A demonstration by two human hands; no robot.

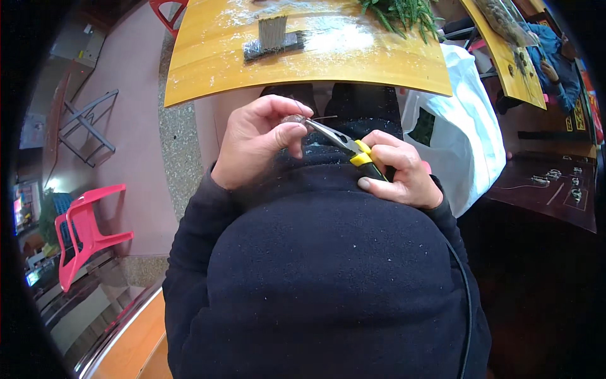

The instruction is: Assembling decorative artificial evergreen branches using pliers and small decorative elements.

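Note:
My left hand (254,136) is closed, its thumb and fingers pinching a small brown, rough piece (293,119) whose exact kind I cannot make out. A thin wire (327,117) sticks out to the right of that piece, and another fine strand rises above the fingers. My right hand (404,165) is wrapped around long-nose pliers (344,140) with yellow and black handles. The tips of the pliers touch the wire right beside the brown piece. Both hands are over my lap, just short of the table's near edge.
On the yellow wooden table (208,69) stands a bundle of thin sticks (272,33) by a dark bundle (278,47), among white flakes. Green sprigs (404,14) lie at the back right. A white plastic bag (470,126) hangs at right; a pink chair (91,230) is left. Another person (555,69) sits far right.

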